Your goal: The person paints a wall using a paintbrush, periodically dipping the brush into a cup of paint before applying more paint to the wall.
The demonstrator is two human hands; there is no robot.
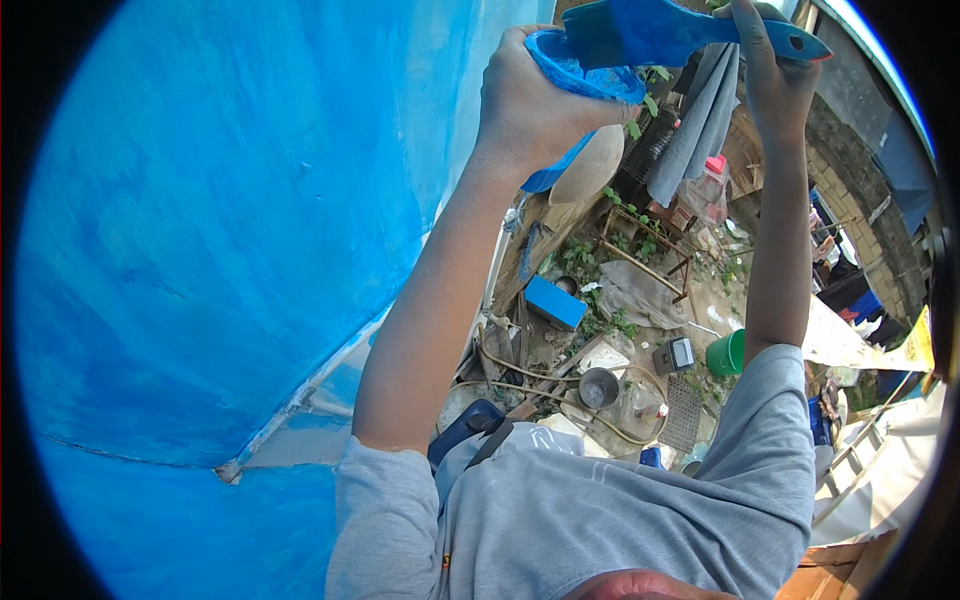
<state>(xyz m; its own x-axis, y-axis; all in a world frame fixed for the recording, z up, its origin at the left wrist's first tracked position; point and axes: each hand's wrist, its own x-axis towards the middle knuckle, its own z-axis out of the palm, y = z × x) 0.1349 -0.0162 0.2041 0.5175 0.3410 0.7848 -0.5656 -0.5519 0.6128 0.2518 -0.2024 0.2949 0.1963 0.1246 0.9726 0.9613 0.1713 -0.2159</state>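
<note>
Up at the top of the head view, the left hand (530, 100) is curling closed around the rim of a small blue-smeared paint container (585, 70), its fingers wrapping the near edge while the tub is sitting just beside the curved blue-painted hull surface (220, 230) that is filling everything to the hand's left. Just to the right of that hand, the right hand (775, 80) is gripping the handle of a wide scraper coated in blue paint (660, 35), with the fingers closing over the handle near its far end; the blade is lying across the top of the container, touching or nearly touching its rim, though which of the two I cannot tell. Both bare forearms are reaching up from grey sleeves (600, 500) at the lower edge. Below and between the two hands, well apart from them, cluttered ground is showing: a grey cloth (700, 120) is hanging just under the right hand, a blue box (555, 302) is lying beneath the left hand, and a green bucket (727, 354) and a round metal pot (598, 387) are standing lower down among hoses and scrap.
</note>
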